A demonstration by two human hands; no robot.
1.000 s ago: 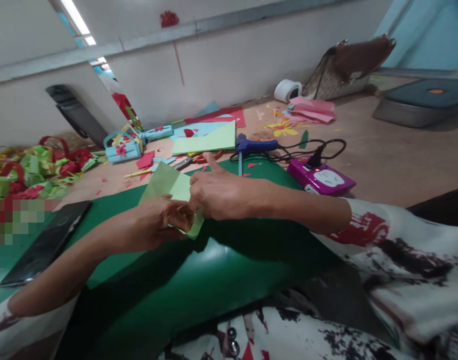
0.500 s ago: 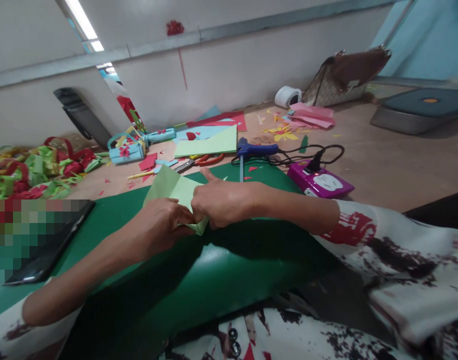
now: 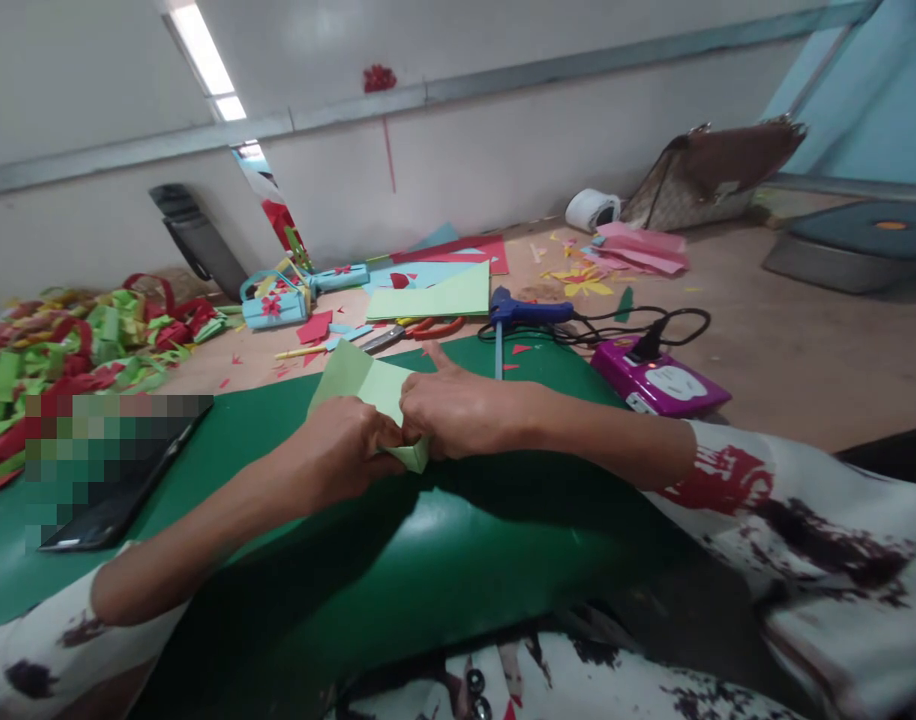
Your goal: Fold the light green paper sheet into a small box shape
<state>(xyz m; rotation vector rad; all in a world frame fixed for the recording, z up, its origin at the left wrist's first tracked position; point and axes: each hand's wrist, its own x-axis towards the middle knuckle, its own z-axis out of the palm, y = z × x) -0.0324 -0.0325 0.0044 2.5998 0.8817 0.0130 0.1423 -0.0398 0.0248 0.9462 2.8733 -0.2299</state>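
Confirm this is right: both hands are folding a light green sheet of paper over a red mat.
Not quite. The head view shows the left hand and right hand pinching the light green paper, but the mat under them is dark green, not red.

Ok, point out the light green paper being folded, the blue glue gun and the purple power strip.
light green paper point(image 3: 353, 375), head view, upper flap.
blue glue gun point(image 3: 529, 311), head view, barrel.
purple power strip point(image 3: 664, 385), head view, top face.
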